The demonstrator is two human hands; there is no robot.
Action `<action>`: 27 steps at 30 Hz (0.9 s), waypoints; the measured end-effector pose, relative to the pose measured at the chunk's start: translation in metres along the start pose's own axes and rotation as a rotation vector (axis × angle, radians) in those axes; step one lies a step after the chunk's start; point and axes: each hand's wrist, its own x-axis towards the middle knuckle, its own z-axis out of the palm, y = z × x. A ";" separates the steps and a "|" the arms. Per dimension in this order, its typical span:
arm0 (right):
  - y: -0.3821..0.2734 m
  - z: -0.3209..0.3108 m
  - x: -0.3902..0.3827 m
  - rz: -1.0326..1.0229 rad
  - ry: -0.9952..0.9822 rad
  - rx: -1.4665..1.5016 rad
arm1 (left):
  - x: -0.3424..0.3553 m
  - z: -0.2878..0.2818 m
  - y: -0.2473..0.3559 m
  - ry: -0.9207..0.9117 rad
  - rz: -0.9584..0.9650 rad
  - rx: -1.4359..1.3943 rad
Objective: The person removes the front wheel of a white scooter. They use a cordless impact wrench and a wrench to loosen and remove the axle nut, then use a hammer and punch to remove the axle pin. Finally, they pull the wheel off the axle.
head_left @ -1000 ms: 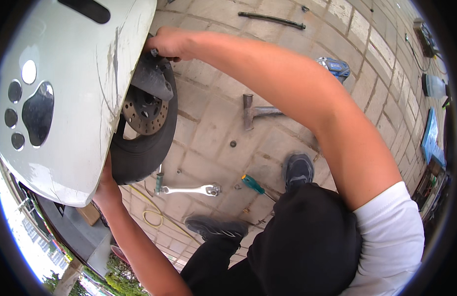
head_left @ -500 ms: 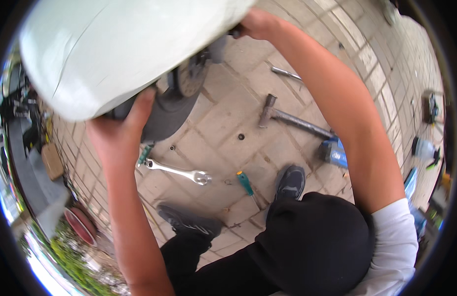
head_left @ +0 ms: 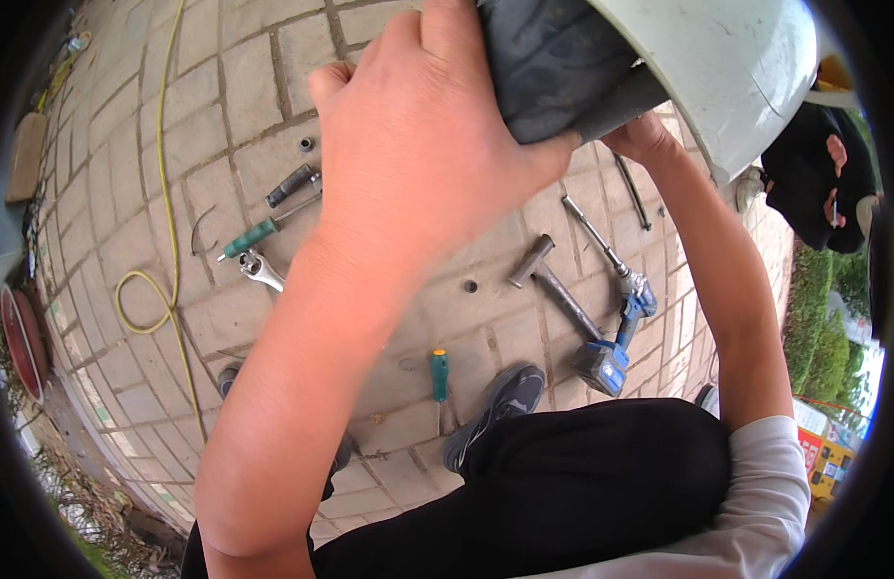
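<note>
My left hand (head_left: 418, 135) fills the upper middle, closed on a dark, ribbed, curved part (head_left: 563, 72) with its thumb along the lower edge. Above and to the right of that part curves a pale, scratched vehicle body panel (head_left: 727, 68). Beyond the dark part's right end is my right hand (head_left: 645, 137), partly under the panel's edge; its fingertips are hidden. On the paving below lie a hammer (head_left: 561, 288), a blue cordless impact wrench (head_left: 632, 304) with a long extension, and a green screwdriver (head_left: 439, 374).
A ratcheting wrench (head_left: 261, 272), another green-handled screwdriver (head_left: 252, 237) and a black-handled tool (head_left: 293, 185) lie left, partly behind my forearm. A yellow hose (head_left: 165, 174) loops across the bricks. One person (head_left: 819, 169) is at the far right, near a hedge.
My view has swung, so the pale panel now appears at upper right instead of upper left. My left hand is higher and closer in view. The brake disc seen earlier is out of sight.
</note>
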 end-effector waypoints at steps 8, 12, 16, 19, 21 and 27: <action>-0.016 -0.015 -0.005 0.017 0.025 -0.062 | -0.001 -0.013 -0.007 -0.122 0.023 -0.106; -0.023 -0.021 -0.005 0.014 0.026 -0.065 | 0.006 0.011 -0.006 0.045 0.074 -0.152; -0.027 -0.025 -0.006 0.010 0.025 -0.070 | -0.001 0.022 -0.005 0.069 0.046 -0.193; -0.030 -0.028 -0.006 0.008 0.026 -0.075 | -0.002 0.017 -0.002 0.038 0.009 -0.238; -0.031 -0.029 -0.006 0.012 0.027 -0.080 | 0.000 0.010 -0.001 0.001 -0.021 -0.271; -0.030 -0.026 -0.006 0.019 0.027 -0.083 | -0.001 0.004 -0.009 0.006 -0.091 -0.299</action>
